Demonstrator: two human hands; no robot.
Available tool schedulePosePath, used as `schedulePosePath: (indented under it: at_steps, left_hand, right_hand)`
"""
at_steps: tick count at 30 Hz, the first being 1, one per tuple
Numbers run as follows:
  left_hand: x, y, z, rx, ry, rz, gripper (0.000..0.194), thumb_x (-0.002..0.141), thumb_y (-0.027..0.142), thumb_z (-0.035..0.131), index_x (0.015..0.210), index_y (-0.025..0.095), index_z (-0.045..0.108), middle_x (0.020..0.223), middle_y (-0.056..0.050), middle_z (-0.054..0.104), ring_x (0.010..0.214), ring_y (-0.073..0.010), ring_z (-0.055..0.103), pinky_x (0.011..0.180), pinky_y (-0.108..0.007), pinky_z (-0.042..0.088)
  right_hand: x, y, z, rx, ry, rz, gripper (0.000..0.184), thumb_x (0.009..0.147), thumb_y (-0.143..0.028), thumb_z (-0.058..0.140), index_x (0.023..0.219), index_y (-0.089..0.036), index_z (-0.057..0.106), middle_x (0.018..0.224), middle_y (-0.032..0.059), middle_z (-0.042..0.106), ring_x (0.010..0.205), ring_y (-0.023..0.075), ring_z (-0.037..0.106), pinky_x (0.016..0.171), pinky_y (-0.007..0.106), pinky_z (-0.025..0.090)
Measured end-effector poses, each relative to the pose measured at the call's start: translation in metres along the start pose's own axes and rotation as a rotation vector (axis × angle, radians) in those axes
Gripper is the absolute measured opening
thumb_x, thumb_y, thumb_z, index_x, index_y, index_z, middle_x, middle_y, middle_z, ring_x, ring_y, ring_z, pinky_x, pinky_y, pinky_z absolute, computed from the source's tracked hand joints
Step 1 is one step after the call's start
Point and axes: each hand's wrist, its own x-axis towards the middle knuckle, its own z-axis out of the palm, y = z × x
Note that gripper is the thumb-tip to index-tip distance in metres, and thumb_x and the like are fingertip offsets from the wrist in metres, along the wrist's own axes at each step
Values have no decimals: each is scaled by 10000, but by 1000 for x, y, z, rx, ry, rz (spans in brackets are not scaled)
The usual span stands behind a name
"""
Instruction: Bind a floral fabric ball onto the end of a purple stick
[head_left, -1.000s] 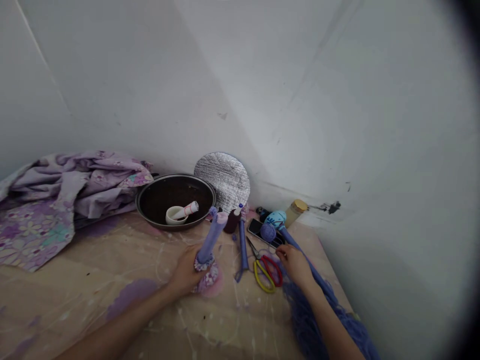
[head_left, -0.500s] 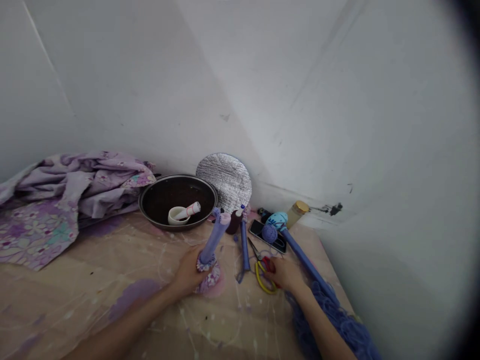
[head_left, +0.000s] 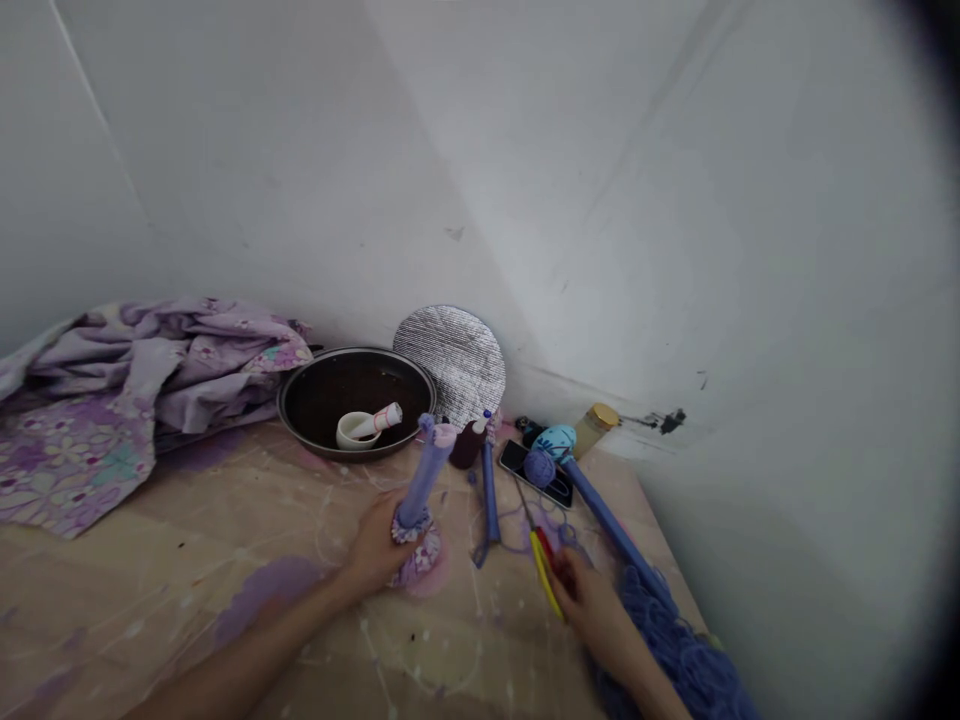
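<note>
My left hand is closed around the lower part of an upright purple-wrapped tube, which leans slightly right and has floral fabric gathered at its base. In my right hand is a pair of scissors with one red and one yellow handle, tilted so the blades point away toward the phone. Between the hands lies a thin purple stick with a loose end of yarn. A small ball of purple yarn rests on the phone, beside a light-blue patterned bundle.
A dark pan holds a white cup with a rolled paper. Behind it a silver disc leans on the wall. Crumpled floral cloth lies left. A gold-lidded jar, a long purple rod and tangled yarn are right.
My right hand has moved slightly down and right, turning the scissors from lying flat to a steeper edge-on tilt. My left hand and the tube stay nearly in place.
</note>
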Motion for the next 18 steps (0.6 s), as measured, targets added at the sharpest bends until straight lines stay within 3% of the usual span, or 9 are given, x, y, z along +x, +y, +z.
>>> schedulePosePath:
  at_steps: [4, 7, 11, 13, 15, 18]
  left_hand:
    - [-1, 0, 0, -31, 30, -48, 275, 676, 278, 604, 925, 161, 596, 923, -87, 678, 904, -267, 616, 829, -396, 486]
    - [-2, 2, -4, -57, 30, -73, 255, 682, 305, 611, 888, 156, 590, 876, -95, 682, 846, -261, 630, 793, -382, 503]
    - [-3, 6, -11, -91, 41, -102, 262, 694, 337, 608, 891, 164, 588, 864, -94, 691, 828, -260, 641, 787, -386, 509]
    - [-4, 9, -15, -110, 49, -115, 295, 699, 366, 611, 919, 170, 588, 892, -93, 696, 854, -261, 646, 802, -392, 509]
    - [-6, 12, -18, -131, 46, -126, 320, 696, 389, 619, 930, 172, 594, 893, -85, 703, 856, -260, 654, 802, -389, 514]
    - [-11, 18, -23, -161, 41, -138, 348, 687, 387, 633, 953, 164, 596, 900, -73, 708, 859, -259, 661, 804, -374, 520]
  right_hand:
    - [-36, -26, 29, 24, -54, -22, 99, 823, -227, 428, 811, -186, 518, 662, 44, 651, 579, 183, 621, 535, 248, 420]
    - [-45, -32, 35, 27, -99, -55, 114, 811, -200, 449, 875, -184, 543, 830, 87, 673, 716, 206, 655, 614, 260, 458]
    - [-23, -16, 11, -5, 15, -50, 148, 862, -213, 429, 906, -208, 570, 917, 76, 634, 800, 203, 633, 737, 286, 463]
    - [-3, -5, 0, -21, 49, -20, 163, 842, -181, 445, 942, -187, 573, 995, 115, 607, 834, 230, 621, 766, 327, 459]
    - [15, 2, -4, -20, 57, -23, 202, 787, -112, 471, 947, -163, 583, 1055, 148, 576, 888, 257, 608, 792, 355, 450]
    - [33, 2, 0, 21, 45, -57, 198, 728, -41, 460, 799, -164, 598, 980, 152, 590, 861, 266, 606, 792, 368, 443]
